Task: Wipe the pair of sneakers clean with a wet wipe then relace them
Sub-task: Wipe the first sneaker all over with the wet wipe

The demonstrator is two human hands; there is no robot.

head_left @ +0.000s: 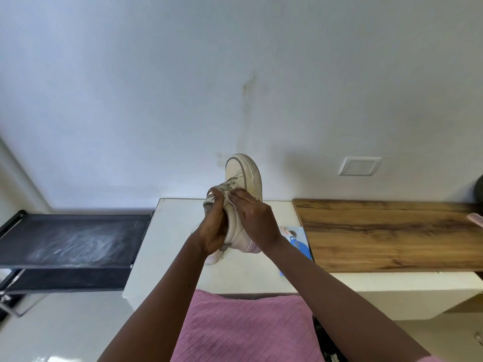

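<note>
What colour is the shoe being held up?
The sneaker is cream-beige, seen best in the head view.

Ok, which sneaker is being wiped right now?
The raised sneaker, toe up: the left hand grips it and the right hand presses the wipe on its side. The other sneaker lies on the table beneath, mostly hidden.

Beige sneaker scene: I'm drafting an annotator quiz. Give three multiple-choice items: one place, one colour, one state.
1. The black shelf rack stands: A left of the white table; B right of it; C on it.
2. The ribbed garment at the lower edge is: A green; B pink; C yellow.
3. The beige lace-up sneaker is: A lying flat; B on the rack; C held toe-up.
A: the rack adjoins the table's left edge. B: its ribs are pink. C: the left hand grips it, toe up.
</note>
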